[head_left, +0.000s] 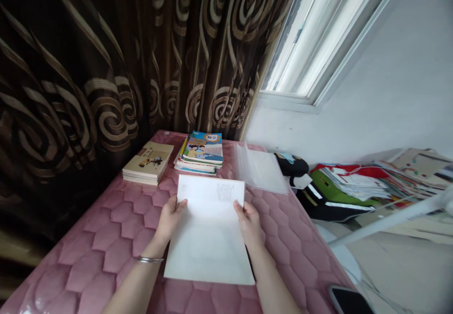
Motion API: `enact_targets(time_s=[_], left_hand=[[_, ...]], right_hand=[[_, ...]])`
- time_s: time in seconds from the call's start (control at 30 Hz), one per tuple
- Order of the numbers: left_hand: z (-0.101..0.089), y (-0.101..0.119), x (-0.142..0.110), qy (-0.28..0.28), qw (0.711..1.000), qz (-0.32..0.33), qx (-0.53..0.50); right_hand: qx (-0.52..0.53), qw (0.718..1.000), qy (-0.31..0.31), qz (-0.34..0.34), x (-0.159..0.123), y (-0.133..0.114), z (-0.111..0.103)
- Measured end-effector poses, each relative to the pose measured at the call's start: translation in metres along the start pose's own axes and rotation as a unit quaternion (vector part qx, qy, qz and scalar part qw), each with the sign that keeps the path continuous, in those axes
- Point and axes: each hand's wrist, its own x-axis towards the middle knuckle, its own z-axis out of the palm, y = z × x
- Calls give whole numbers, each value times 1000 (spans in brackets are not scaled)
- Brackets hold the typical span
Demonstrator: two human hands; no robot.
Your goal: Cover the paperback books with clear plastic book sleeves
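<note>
My left hand (171, 218) and my right hand (248, 224) grip the two side edges of a white paper booklet (208, 243), which lies spread open on a pink quilted mattress (130, 217). Small printed text shows on its upper part (226, 192). A silver bangle (150, 259) circles my left wrist. Beyond the booklet stand a low stack of cream illustrated books (147, 163) and a taller stack of school textbooks (201, 152). A clear plastic file sleeve (260, 168) lies to their right, just past my right hand.
A dark swirl-patterned curtain (106, 69) hangs along the left and far side. A black smartphone (348, 301) lies at the lower right edge. Right of the mattress are a black bag (292, 165), a heap of papers and folders (357, 182), and a white pole (389, 219).
</note>
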Motion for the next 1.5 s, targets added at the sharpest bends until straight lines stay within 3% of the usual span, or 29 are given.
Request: enact_targets(time_s=[0.2, 0.4, 0.57, 0.67, 0.9, 1.0, 1.2, 1.37, 1.5], left_hand=[[4, -3, 5, 7, 1000, -21, -14], [1, 0, 4, 20, 998, 24, 46], [-11, 6, 5, -40, 995, 21, 91], [-15, -1, 9, -33, 993, 11, 112], [-8, -13, 14, 28, 979, 48, 194], [-7, -16, 15, 40, 974, 64, 213], [-7, -28, 20, 103, 951, 100, 274], [-6, -34, 21, 99, 944, 118, 293], [-6, -36, 21, 94, 942, 122, 299]], right_hand=[[-16, 999, -22, -27, 0, -3, -2], [-147, 987, 27, -55, 2, 5, -4], [-204, 975, 55, -72, 2, 5, 0], [-230, 967, 60, -85, 5, 2, 2], [-444, 892, 55, -64, 19, -5, 7], [-475, 877, 39, -60, 24, -4, 10], [-462, 885, 24, -43, 35, 6, 13], [-425, 904, 21, -35, 41, 15, 12], [-429, 902, 39, -23, 41, 14, 15]])
